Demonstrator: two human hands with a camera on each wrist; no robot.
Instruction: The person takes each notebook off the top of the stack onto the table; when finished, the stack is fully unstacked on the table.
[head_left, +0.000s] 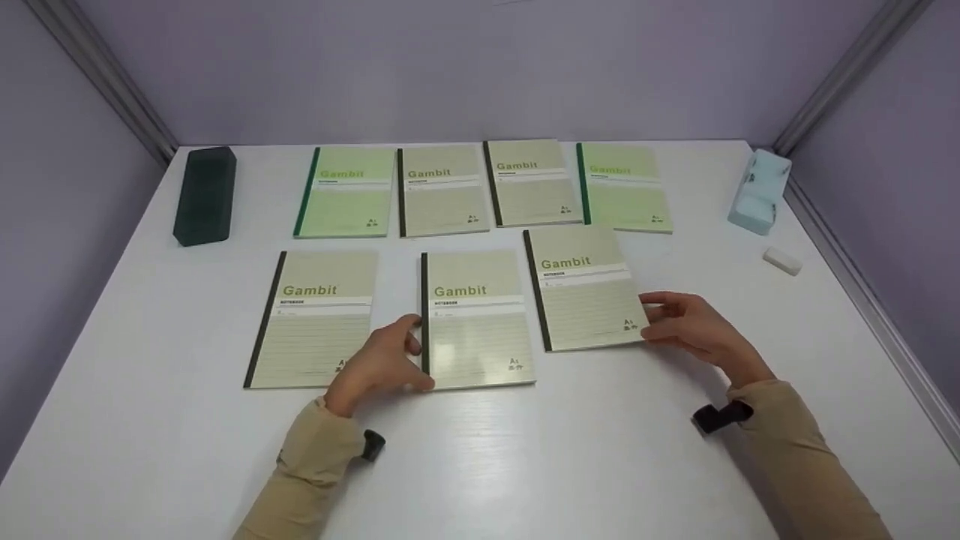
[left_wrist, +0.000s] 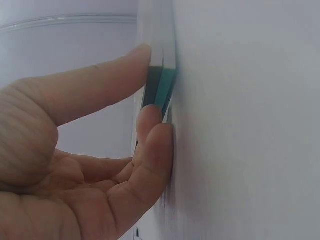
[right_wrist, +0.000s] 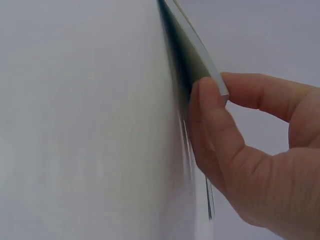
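Observation:
My left hand (head_left: 379,364) is at the lower-left corner of the middle front notebook (head_left: 480,330), a pale grey-green one with a dark spine. The thumb lies against the corner and curled fingers meet the spine. In the left wrist view a teal-spined notebook (left_wrist: 164,89) lies directly under the dark-spined one (left_wrist: 152,86). My right hand (head_left: 694,330) pinches the right front notebook (head_left: 585,300) at its lower-right corner. In the right wrist view this notebook (right_wrist: 200,52) stands tilted off the table, fingers beneath it and the thumb side hidden in part.
Behind, a row holds two bright green notebooks (head_left: 349,206) and two grey-green ones (head_left: 446,206). Another grey-green notebook (head_left: 315,322) lies front left, partly behind my left hand. A dark green block (head_left: 204,196) stands back left; a light blue holder (head_left: 759,191) and white eraser (head_left: 782,261) are right.

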